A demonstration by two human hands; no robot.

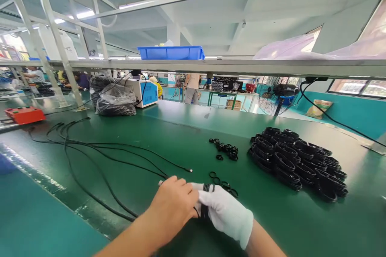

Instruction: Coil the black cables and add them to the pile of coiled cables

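Note:
My bare left hand (176, 198) is closed at the near edge of the green table, its fingers curled around a black cable. A light-coloured cable tip (161, 183) shows beside its knuckles. My right hand (224, 209), in a white glove, touches the left and grips a small bundle of coiled black cable (204, 211), partly hidden by the fingers. Several thin black bands (206, 187) sit around a gloved finger. Just beyond lie loose small black rings (225, 185). A USB-like plug (189, 170) ends one of the long black cables (114, 148) spread to the left.
A large heap of coiled black cables (295, 160) lies on the right. More small rings (224, 148) form a cluster mid-table. Farther back are a plastic-bagged bundle (116, 100), a white-and-blue machine (144, 92) and a red box (25, 115). A shelf (229, 65) crosses above, holding a blue bin (170, 53).

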